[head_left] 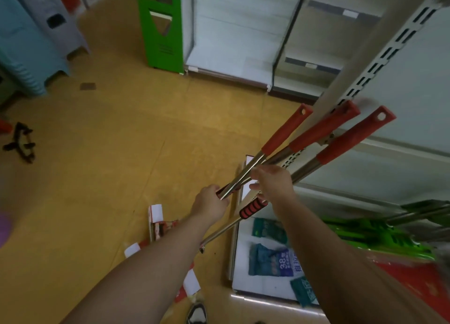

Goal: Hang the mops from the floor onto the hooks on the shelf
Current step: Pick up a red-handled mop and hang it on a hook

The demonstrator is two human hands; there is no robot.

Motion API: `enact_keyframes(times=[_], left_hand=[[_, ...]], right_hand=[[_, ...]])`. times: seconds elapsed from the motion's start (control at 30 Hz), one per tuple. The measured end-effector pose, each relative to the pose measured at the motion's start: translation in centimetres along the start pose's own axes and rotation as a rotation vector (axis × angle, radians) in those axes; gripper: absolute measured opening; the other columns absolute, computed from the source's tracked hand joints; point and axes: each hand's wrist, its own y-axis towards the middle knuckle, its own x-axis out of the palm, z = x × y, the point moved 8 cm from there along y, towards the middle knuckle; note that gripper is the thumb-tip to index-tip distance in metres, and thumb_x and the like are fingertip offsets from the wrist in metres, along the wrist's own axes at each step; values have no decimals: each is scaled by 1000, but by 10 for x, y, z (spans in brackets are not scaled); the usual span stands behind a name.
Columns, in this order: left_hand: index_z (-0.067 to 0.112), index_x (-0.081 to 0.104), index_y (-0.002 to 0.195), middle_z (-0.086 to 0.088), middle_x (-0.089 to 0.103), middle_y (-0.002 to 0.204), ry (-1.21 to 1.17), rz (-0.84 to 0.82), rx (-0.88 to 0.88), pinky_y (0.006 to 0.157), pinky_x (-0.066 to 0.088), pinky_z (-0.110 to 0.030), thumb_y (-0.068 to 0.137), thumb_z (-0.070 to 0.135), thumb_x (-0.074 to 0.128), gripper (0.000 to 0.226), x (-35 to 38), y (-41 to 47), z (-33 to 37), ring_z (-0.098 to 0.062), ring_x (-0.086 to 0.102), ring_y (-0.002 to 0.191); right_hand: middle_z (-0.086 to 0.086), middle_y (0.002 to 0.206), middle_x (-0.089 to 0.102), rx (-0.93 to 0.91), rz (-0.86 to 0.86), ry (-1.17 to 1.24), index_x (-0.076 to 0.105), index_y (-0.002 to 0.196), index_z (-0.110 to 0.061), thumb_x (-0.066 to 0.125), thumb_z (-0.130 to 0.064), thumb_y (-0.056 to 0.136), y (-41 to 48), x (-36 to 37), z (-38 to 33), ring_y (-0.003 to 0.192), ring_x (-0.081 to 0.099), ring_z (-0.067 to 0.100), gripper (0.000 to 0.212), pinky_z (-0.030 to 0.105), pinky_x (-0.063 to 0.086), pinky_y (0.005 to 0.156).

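Gripping the mop shafts with left grip and right grip, separate one. Thread its end-hole over a hook.

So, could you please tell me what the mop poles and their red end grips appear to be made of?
Mop poles: likely polished steel or chromed metal; silvery, with bright reflected streaks. Red end grips: probably matte plastic or rubber; dull, even colour, with a moulded hanging hole.
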Motion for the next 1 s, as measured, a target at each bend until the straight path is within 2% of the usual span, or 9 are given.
enact_keyframes(times=[0.07, 0.17, 0.3, 0.47, 0.7, 0.77, 0.8, 0.9, 1.0], left_hand=[[18, 61, 133, -4, 66, 122, 21, -32, -2, 76, 51, -31, 92, 35, 69, 45, 6, 9, -2, -23, 64, 96], [20, 65, 117, 3, 65, 100, 42, -68, -1, 67, 48, -29, 91, 34, 68, 30, 14, 20, -5, -21, 64, 86], [27, 54, 101, -1, 68, 103, 82, -75, 0, 71, 50, -34, 91, 38, 65, 18, 18, 29, -7, -27, 65, 93], [28, 50, 101, -4, 69, 102, 60, -116, 13, 77, 55, -39, 96, 38, 58, 14, 20, 31, -16, -31, 66, 91], [32, 67, 125, 0, 68, 117, 73, -122, 90, 89, 58, -46, 97, 35, 59, 29, 15, 15, -22, -27, 65, 103], [29, 68, 125, -2, 63, 117, 82, -101, 115, 91, 56, -47, 97, 32, 60, 28, 9, 10, -25, -28, 63, 106], [28, 67, 122, -2, 62, 115, 80, -96, 125, 90, 56, -46, 97, 31, 61, 26, 6, 7, -27, -28, 62, 105], [37, 57, 108, 7, 63, 97, 39, -116, 122, 74, 52, -36, 96, 31, 63, 14, -1, -2, -40, -23, 63, 91], [43, 47, 99, 11, 63, 87, 9, -120, 104, 69, 48, -34, 96, 33, 64, 20, -12, -13, -60, -22, 62, 83]], right_hand=[[4, 88, 77, 6, 16, -14, 71, 96, -22, 68, -25, 96, 2, 1, 1, 79, 77, 15, 4, 46, 64, 85], [4, 91, 76, 20, 43, -46, 67, 82, -29, 69, -24, 96, 8, 0, 4, 88, 77, 23, 15, 50, 62, 89], [-3, 83, 72, 36, 58, -91, 65, 76, -31, 71, -22, 95, 17, 1, 8, 80, 75, 16, 22, 50, 63, 89], [-1, 80, 74, 67, 62, -119, 69, 73, -26, 71, -24, 93, 18, 10, 14, 88, 77, 23, 20, 55, 62, 89], [-7, 84, 69, 48, 47, -124, 68, 91, -28, 70, -33, 95, 4, 28, 20, 91, 77, 25, 7, 52, 62, 89], [-5, 90, 71, 31, 41, -125, 73, 106, -19, 69, -36, 96, -3, 35, 18, 90, 77, 24, 20, 53, 63, 88], [-4, 90, 71, 20, 32, -122, 73, 107, -17, 70, -37, 95, -7, 39, 17, 89, 77, 24, 23, 53, 62, 88], [-5, 82, 71, -19, -6, -139, 67, 87, -28, 71, -38, 94, -19, 56, 15, 86, 78, 25, 13, 53, 62, 86], [3, 86, 76, -65, -46, -160, 65, 82, -31, 70, -38, 95, -33, 73, 13, 87, 77, 26, 15, 50, 63, 84]])
